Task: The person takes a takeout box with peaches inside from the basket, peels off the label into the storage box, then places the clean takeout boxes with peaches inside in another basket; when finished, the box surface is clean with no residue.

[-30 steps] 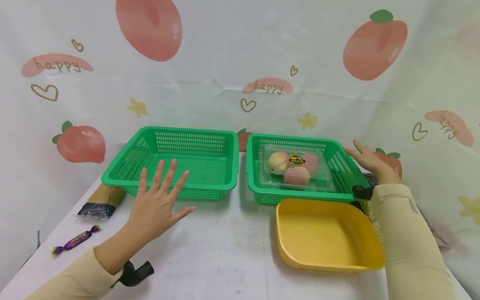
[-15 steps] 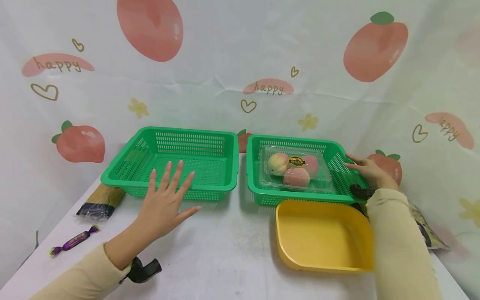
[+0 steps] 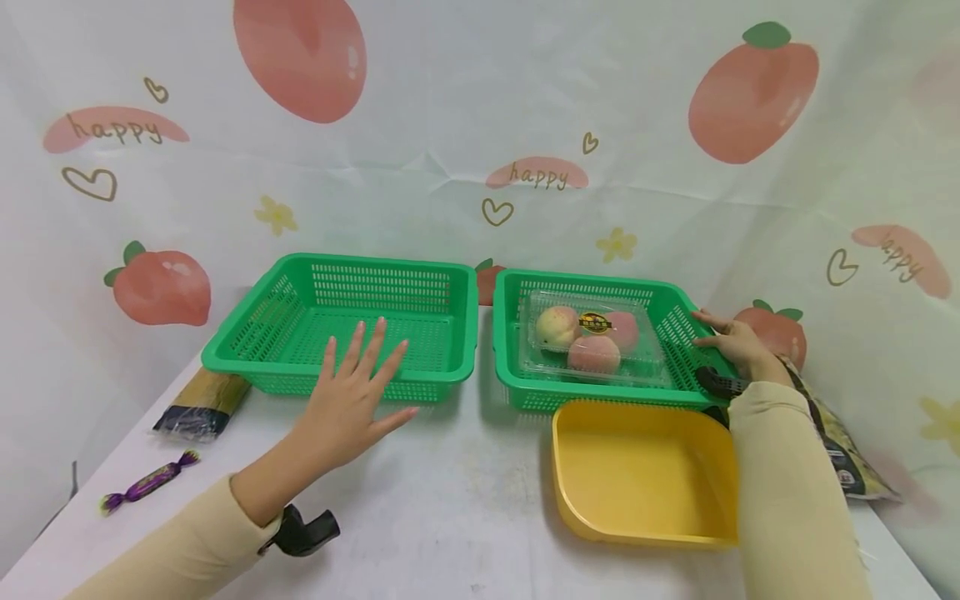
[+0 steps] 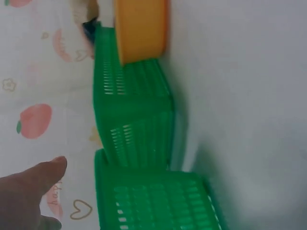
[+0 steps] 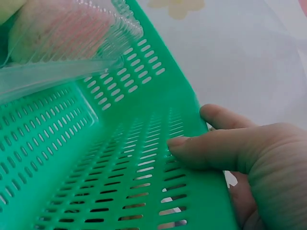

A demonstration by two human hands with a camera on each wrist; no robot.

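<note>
My right hand point(image 3: 738, 343) grips the right side of the right green basket point(image 3: 600, 393). In the right wrist view the thumb point(image 5: 192, 148) lies on the inner wall, with fingers outside the rim. Inside that basket sits a clear plastic box point(image 3: 645, 350) with a dark label and several peaches point(image 3: 594, 354). My left hand point(image 3: 348, 408) is held with fingers spread, in front of the left green basket point(image 3: 375, 333), overlapping its near wall in the head view. It holds nothing.
A yellow basin point(image 3: 645, 475) stands before the right basket, partly behind my right sleeve. A printed bag point(image 3: 840, 442) lies right of that arm. At left are a brown packet point(image 3: 202, 404) and a purple wrapped candy point(image 3: 152, 482). A patterned cloth point(image 3: 420, 100) hangs behind.
My right hand has come down from beside the right basket onto its rim and now grips it. The left hand has drifted right, fingers still spread. The baskets look unmoved.
</note>
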